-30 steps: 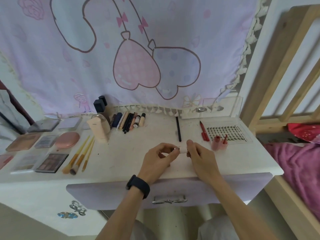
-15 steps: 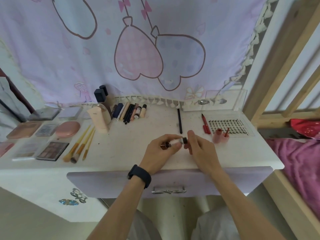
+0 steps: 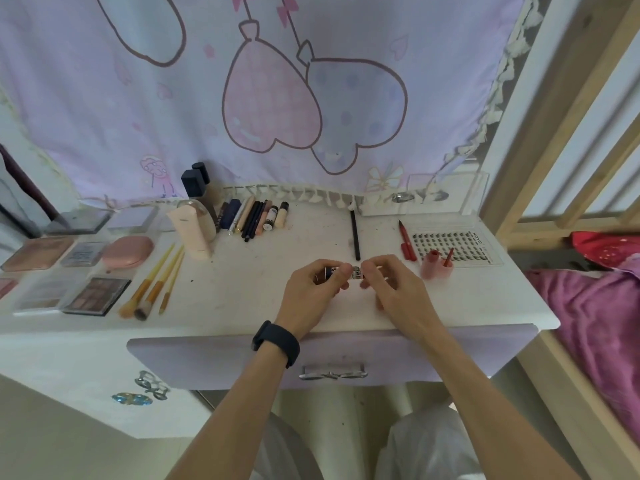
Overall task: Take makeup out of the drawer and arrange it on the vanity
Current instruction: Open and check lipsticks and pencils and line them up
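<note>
My left hand [image 3: 313,292] and my right hand [image 3: 394,291] meet over the white vanity top [image 3: 263,289], near its front edge. Between their fingertips they pinch a small dark makeup tube [image 3: 334,271] with a silvery end, held sideways just above the surface. Most of the tube is hidden by my fingers. The lilac drawer [image 3: 346,355] below my wrists sits pushed in, its bow handle [image 3: 332,375] showing.
Palettes [image 3: 97,296], a pink compact [image 3: 128,250], yellow brushes [image 3: 156,282], a peach tube [image 3: 192,232] and a row of pencils [image 3: 252,220] fill the left. A black pencil [image 3: 355,237], red pen [image 3: 406,240], lash tray [image 3: 453,245] and pink pot [image 3: 434,265] lie right. Wooden bed frame [image 3: 554,133] stands right.
The camera tilted down a little. My hands stayed together at the vanity's front, turning the small item so its dark body and silvery end now show between my fingers.
</note>
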